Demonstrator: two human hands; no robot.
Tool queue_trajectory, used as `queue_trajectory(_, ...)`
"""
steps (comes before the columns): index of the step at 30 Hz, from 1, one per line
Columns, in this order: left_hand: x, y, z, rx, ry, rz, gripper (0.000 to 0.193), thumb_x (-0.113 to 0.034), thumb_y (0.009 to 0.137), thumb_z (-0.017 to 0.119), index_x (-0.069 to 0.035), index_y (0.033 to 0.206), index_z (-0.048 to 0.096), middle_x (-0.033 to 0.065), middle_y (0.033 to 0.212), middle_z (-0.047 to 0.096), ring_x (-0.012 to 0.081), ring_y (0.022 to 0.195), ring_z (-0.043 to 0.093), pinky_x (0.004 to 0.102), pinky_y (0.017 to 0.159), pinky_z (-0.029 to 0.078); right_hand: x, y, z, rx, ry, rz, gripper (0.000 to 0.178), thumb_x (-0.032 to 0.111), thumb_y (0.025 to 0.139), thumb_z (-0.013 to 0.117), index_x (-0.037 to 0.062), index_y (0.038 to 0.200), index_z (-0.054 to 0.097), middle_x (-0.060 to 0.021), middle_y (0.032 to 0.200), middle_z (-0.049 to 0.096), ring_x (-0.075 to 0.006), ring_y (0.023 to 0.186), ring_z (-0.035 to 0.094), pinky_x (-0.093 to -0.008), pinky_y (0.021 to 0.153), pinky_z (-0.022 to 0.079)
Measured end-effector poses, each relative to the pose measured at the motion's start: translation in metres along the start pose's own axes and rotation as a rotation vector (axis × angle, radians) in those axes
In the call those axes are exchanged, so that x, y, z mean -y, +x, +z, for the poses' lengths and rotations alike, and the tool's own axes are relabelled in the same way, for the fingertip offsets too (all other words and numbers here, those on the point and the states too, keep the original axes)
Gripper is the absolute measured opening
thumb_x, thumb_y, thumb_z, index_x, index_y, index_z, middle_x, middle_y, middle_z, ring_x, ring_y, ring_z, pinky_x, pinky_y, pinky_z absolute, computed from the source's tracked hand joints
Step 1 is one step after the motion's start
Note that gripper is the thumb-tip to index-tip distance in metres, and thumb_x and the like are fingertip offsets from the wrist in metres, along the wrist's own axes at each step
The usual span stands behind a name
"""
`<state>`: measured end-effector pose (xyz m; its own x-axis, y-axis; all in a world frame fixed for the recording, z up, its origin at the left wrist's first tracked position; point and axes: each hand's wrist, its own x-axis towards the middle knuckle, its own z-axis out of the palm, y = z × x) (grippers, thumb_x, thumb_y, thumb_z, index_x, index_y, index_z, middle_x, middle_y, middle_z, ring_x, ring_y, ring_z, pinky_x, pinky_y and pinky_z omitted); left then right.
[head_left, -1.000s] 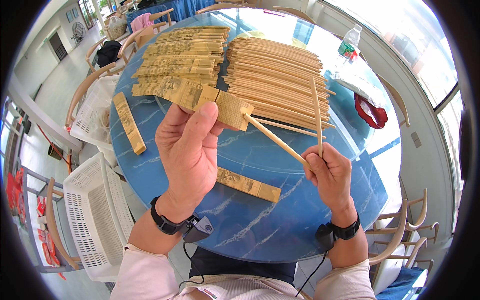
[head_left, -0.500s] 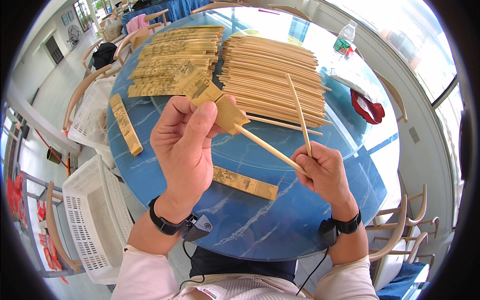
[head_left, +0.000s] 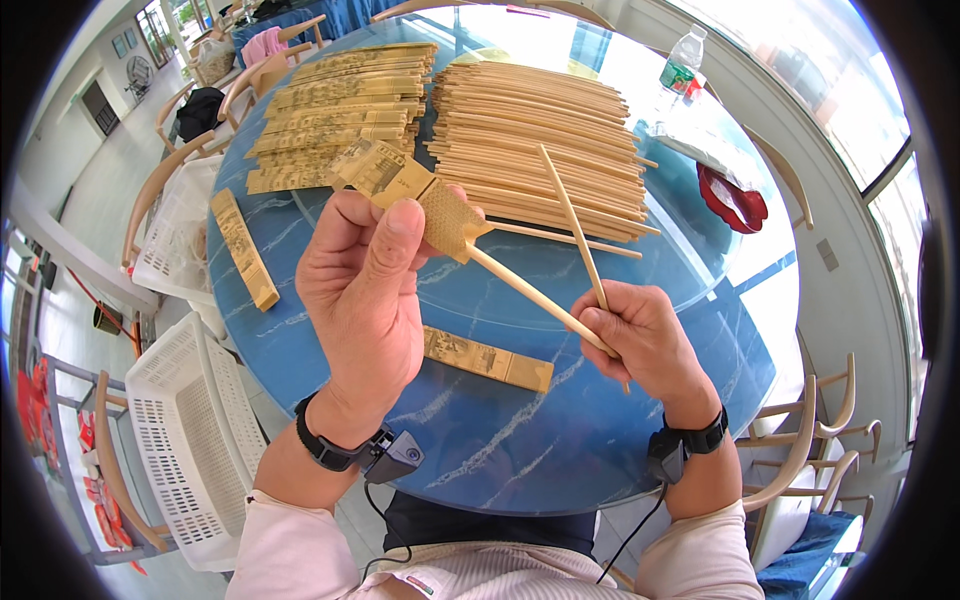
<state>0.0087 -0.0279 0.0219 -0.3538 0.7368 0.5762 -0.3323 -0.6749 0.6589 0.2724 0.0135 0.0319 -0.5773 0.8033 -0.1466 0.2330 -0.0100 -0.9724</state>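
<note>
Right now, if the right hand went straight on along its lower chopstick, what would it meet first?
The right hand would likely meet the gold paper sleeve in the left hand; the lower chopstick's tip appears at its open end, though depth is unclear.

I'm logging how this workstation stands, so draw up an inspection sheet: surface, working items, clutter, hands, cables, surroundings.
Surface: glossy blue marbled table, bright glare at right.
Working items: rows of printed paper sleeves beside stacked wooden sticks; two loose sleeves lie apart.
Clutter: plastic bottle and red scalloped item, far right.
Hands: left hand pinches one sleeve; right hand grips two sticks, one meeting that sleeve's end; insertion depth unclear.
Cables: one black cable from each wrist device.
Surroundings: white baskets at left, wooden chairs around.
</note>
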Motion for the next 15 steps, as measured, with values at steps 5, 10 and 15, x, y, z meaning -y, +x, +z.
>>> queue_trajectory(5, 0.0, -0.002, -0.003, -0.011, 0.175, 0.089, 0.012, -0.015, 0.11, 0.064, -0.004, 0.106, 0.061, 0.0129, 0.112, 0.076, 0.0261, 0.11, 0.076, 0.0414, 0.087, 0.068, -0.007, 0.001, 0.0, -0.046, -0.004, -0.089, 0.03, 0.026, 0.111, 0.066, 0.0022, 0.094, 0.069, 0.0021, 0.063, 0.056, -0.0036, 0.052, 0.047, -0.0212, 0.048, 0.034)
queue_trajectory(10, -0.003, -0.001, 0.013, -0.055, 0.108, 0.056, 0.015, -0.011, 0.107, 0.069, -0.001, 0.098, 0.061, 0.0071, 0.097, 0.074, 0.0132, 0.088, 0.073, 0.036, 0.078, 0.068, -0.009, 0.001, -0.001, -0.149, -0.055, -0.121, 0.036, 0.033, 0.108, 0.069, 0.0023, 0.089, 0.069, 0.0019, 0.064, 0.057, -0.0043, 0.054, 0.048, -0.0217, 0.048, 0.036)
queue_trajectory(15, -0.003, -0.003, 0.015, -0.087, 0.143, 0.037, 0.018, -0.011, 0.108, 0.067, -0.002, 0.095, 0.058, 0.0097, 0.097, 0.075, 0.0178, 0.087, 0.076, 0.0404, 0.076, 0.07, -0.018, 0.005, 0.002, -0.251, -0.052, -0.244, 0.033, 0.029, 0.103, 0.076, 0.0009, 0.086, 0.071, 0.0002, 0.066, 0.058, -0.0073, 0.058, 0.048, -0.0249, 0.052, 0.037)
